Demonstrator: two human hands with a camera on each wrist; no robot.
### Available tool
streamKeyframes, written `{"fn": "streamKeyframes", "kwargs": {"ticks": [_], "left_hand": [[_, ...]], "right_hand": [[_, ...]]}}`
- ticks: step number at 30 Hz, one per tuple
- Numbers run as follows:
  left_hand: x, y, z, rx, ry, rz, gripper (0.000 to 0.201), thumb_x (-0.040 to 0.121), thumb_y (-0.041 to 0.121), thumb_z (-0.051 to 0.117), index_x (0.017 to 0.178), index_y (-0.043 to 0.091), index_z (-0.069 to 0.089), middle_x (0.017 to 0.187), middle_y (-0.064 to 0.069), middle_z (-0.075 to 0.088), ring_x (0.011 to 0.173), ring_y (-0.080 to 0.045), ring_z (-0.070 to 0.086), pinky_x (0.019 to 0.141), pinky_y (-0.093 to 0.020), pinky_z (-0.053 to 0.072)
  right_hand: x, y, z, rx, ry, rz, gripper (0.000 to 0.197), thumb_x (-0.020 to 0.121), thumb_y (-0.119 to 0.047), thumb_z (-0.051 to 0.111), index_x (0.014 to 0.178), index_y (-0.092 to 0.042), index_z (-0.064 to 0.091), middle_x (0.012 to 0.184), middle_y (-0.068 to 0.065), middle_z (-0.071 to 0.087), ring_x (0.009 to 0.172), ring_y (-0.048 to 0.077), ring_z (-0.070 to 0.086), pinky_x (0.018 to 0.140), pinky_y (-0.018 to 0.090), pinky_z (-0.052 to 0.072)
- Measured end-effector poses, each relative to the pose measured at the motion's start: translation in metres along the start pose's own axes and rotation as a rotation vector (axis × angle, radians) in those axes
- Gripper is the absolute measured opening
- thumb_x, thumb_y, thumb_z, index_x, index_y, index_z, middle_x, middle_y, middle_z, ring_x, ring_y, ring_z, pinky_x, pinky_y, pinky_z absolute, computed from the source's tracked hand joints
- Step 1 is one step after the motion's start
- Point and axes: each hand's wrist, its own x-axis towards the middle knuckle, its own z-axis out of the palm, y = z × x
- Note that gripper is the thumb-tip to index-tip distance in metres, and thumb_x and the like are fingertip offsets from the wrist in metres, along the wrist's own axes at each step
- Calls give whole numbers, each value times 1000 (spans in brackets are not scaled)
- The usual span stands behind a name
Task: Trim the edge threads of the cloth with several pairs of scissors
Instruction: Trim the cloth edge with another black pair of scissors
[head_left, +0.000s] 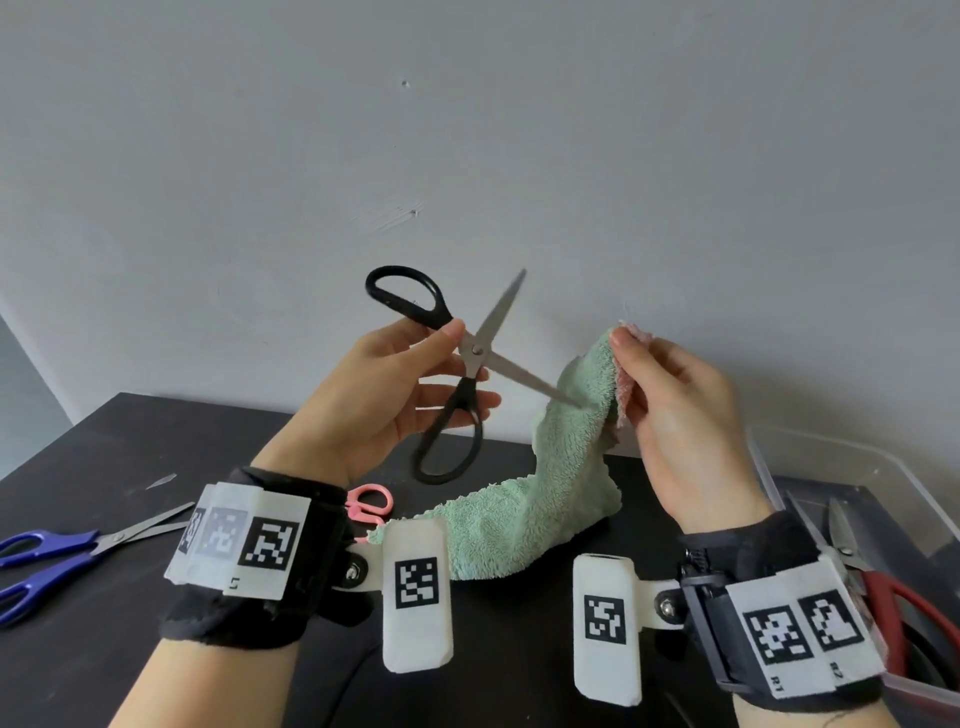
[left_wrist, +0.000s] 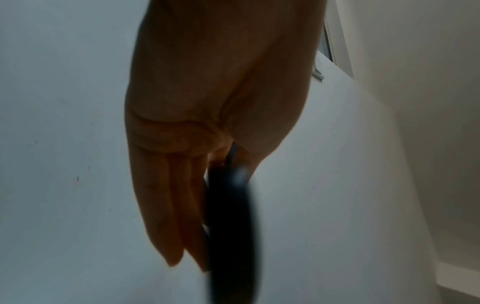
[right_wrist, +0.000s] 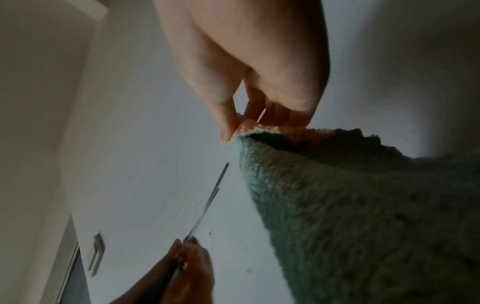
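My left hand (head_left: 457, 358) pinches the black-handled scissors (head_left: 475, 358) near the pivot, thumb on top and fingers behind. Neither finger loop has a finger in it. The blades stand wide open; the lower blade's tip reaches the green cloth (head_left: 566, 467). My right hand (head_left: 626, 345) pinches the cloth's top corner, where its pink side shows, and holds it up; the rest hangs to the black table (head_left: 104, 649). In the left wrist view the black handle (left_wrist: 231, 226) lies along my fingers (left_wrist: 166, 205). The right wrist view shows fingertips (right_wrist: 228, 131) pinching the cloth (right_wrist: 363, 205) edge, the blades (right_wrist: 207, 203) just left of it.
Blue-handled scissors (head_left: 52, 556) lie on the table's left. Small pink scissors (head_left: 370, 501) peek out behind my left wrist. A clear plastic box (head_left: 883, 467) at the right holds red-handled scissors (head_left: 883, 592). A pale wall rises behind the table.
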Motion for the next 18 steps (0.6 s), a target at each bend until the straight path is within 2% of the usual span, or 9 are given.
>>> {"fn": "streamKeyframes", "kwargs": {"ticks": [3, 6, 8, 10, 12, 16, 18], "left_hand": [[0, -1, -1, 67, 35, 0, 19, 95, 23, 52, 95, 6, 60, 71, -6, 66, 53, -24, 63, 59, -32, 58], [0, 0, -1, 132, 22, 4, 13, 92, 16, 58, 97, 5, 61, 73, -7, 67, 49, -20, 59, 56, -28, 56], [-1, 0, 0, 197, -22, 11, 12, 88, 15, 61, 97, 6, 63, 74, -6, 68, 51, -20, 60, 55, -26, 54], [-2, 0, 3, 258, -65, 21, 13, 86, 16, 62, 96, 8, 64, 75, -6, 70, 52, -19, 61, 54, -23, 53], [-3, -1, 5, 276, -86, 31, 13, 85, 16, 63, 95, 8, 65, 78, -6, 70, 51, -17, 61, 55, -21, 52], [-2, -2, 6, 303, -60, 55, 14, 85, 15, 64, 91, 2, 64, 85, -9, 72, 51, -17, 63, 54, -21, 53], [-2, -3, 5, 322, -45, 62, 18, 84, 15, 65, 91, -2, 63, 85, -12, 73, 51, -18, 64, 54, -22, 54]], "right_hand": [[4, -5, -13, -56, 42, -63, 25, 89, -16, 64, 65, -8, 59, 58, 0, 48, 58, 13, 43, 63, 27, 40], [7, -10, -26, -72, 44, -46, 17, 87, -17, 67, 72, -8, 66, 73, 9, 55, 73, 20, 50, 76, 32, 43], [5, -11, -23, -107, -35, -3, 18, 80, -25, 72, 76, -7, 71, 85, 14, 57, 82, 25, 50, 80, 38, 41], [-1, -10, -12, -144, -157, 36, 29, 67, -37, 77, 80, -11, 74, 89, 15, 57, 85, 25, 48, 79, 42, 37], [-6, -9, -1, -185, -279, 52, 36, 60, -43, 79, 85, -17, 77, 90, 17, 58, 85, 25, 49, 80, 43, 39], [-13, -10, 8, -274, -354, 42, 33, 58, -44, 76, 82, -21, 78, 80, 11, 65, 76, 19, 55, 77, 32, 45], [-15, -12, 10, -308, -397, 52, 37, 61, -48, 73, 81, -18, 78, 85, 14, 71, 77, 26, 63, 82, 37, 49]]}}
